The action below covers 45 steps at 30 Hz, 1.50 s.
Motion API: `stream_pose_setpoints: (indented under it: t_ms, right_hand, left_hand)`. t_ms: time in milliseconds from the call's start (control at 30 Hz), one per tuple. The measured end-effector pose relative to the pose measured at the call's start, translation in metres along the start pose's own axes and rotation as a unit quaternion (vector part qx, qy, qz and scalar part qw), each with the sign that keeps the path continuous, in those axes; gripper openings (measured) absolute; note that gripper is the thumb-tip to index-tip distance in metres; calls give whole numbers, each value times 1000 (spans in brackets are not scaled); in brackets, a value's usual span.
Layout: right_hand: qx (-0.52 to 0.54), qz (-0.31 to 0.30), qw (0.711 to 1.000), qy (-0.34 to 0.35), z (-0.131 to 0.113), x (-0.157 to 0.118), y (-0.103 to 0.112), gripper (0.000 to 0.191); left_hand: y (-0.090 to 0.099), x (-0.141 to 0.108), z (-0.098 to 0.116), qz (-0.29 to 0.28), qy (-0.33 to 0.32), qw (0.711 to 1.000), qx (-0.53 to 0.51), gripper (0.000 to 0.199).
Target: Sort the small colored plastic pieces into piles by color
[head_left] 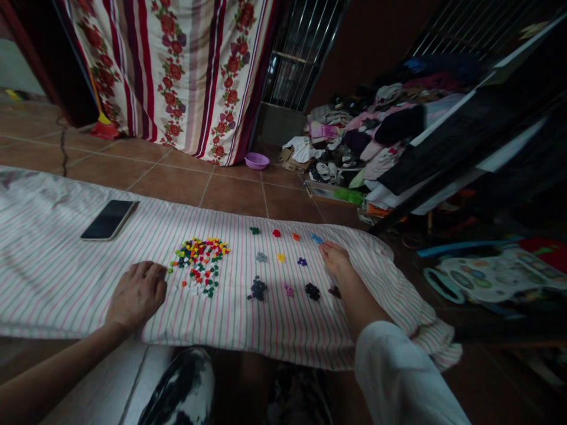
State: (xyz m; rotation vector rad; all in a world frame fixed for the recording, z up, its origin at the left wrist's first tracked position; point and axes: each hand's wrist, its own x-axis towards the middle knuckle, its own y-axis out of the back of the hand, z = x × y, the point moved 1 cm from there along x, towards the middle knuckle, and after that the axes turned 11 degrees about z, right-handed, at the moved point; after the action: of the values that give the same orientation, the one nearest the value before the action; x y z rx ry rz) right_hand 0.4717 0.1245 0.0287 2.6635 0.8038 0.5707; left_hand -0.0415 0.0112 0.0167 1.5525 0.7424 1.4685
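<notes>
My right hand (335,257) reaches to the far right of the cloth. Its fingers are pinched together at a small group of blue pieces (316,238); anything between the fingertips is too small to make out. Palm down on the cloth lies my left hand (138,292), fingers loosely bent and a little apart, just left of a mixed pile of tiny coloured pieces (199,254). Between the hands sit single-colour groups: green (254,231), red (276,233), orange (296,236), grey (261,257), yellow (280,258), dark blue (302,261), pink (289,290), black (312,291), dark grey (257,288) and brown (335,292).
A striped cloth (146,236) covers the low surface, with a phone (109,220) at its left. Beyond it, a purple basin (257,160) stands on the tiled floor beside a floral curtain (177,71). Clothes (367,130) are heaped at the back right.
</notes>
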Motion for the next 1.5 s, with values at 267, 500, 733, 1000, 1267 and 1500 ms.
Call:
stream_pose_setpoints:
  t_ms: [267, 500, 733, 1000, 1267, 1500]
  right_hand:
    - [97, -2, 977, -189, -4, -5, 1, 24]
    - [129, -41, 973, -185, -25, -24, 0, 15]
    - [106, -194, 971, -91, -52, -85, -19, 16]
    - [51, -389, 917, 74, -84, -175, -38, 27]
    - [-35, -420, 884, 201, -95, -216, -41, 27]
    - [-62, -412, 871, 261, -110, -245, -57, 29]
  left_hand:
    - [0, 0, 0, 10, 1, 1000, 0, 26]
    - [5, 1, 3, 4, 17, 1000, -1, 25]
    - [5, 0, 4, 8, 25, 1000, 0, 25]
    - [6, 0, 4, 10, 30, 1000, 2, 25]
    - [7, 0, 5, 5, 26, 1000, 9, 24]
    - [5, -2, 4, 18, 33, 999, -3, 24]
